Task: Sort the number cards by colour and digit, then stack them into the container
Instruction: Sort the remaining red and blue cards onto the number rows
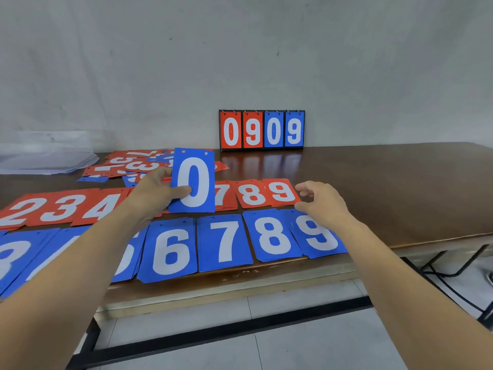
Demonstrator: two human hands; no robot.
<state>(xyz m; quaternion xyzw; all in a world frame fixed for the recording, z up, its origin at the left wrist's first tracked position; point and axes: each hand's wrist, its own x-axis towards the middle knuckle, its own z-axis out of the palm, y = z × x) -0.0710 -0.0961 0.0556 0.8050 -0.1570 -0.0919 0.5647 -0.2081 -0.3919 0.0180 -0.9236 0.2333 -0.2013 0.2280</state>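
Note:
My left hand (156,189) holds a blue 0 card (197,166) upright above the table, thumb pressed on its face. My right hand (321,202) hovers with loosely curled fingers over the right end of the rows, above the blue 9 pile (320,243) and beside the red 9 pile (280,192); it holds nothing. A row of red piles runs 2, 3, 4 (61,206) then 7, 8 (249,194). In front lies a blue row with 6 (170,252), 7 (225,243), 8 (272,236). An unsorted heap of red and blue cards (128,164) lies behind.
A small scoreboard (261,129) showing 0 9 0 9 stands against the wall. A clear plastic container (45,156) sits at the far left. The brown table (386,188) has bare surface on the right; its front edge runs just below the blue row.

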